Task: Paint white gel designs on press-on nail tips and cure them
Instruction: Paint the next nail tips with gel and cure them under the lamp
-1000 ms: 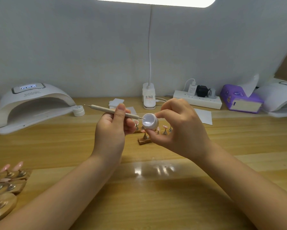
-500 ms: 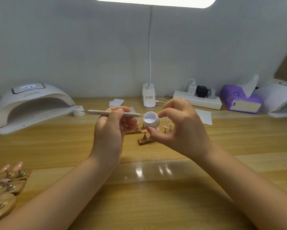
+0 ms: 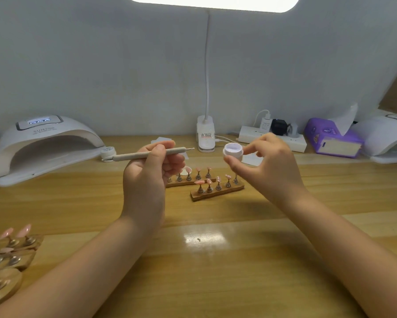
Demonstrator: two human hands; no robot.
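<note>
**Gel loaded, nails waiting**

The wooden worktop [image 3: 216, 260] carries everything; at ten o'clock sits the white curing lamp [image 3: 43, 145], its display lit. At centre, between my wrists, two wooden stands [image 3: 216, 195] hold the pink nail tips [image 3: 199, 182] upright on pegs. My left hand [image 3: 147, 175] has its fingers curled round the dotting pen [image 3: 147, 153], which lies nearly level, point toward three o'clock. My right hand [image 3: 271, 166], at one o'clock, pinches the open white gel pot [image 3: 233, 151] between thumb and fingers, tilted toward me, well apart from the pen's point.

Risks, as I judge them: the tilted pot could spill gel or slip from so light a grip, and my forearm could knock the stands when I reach down.
</note>
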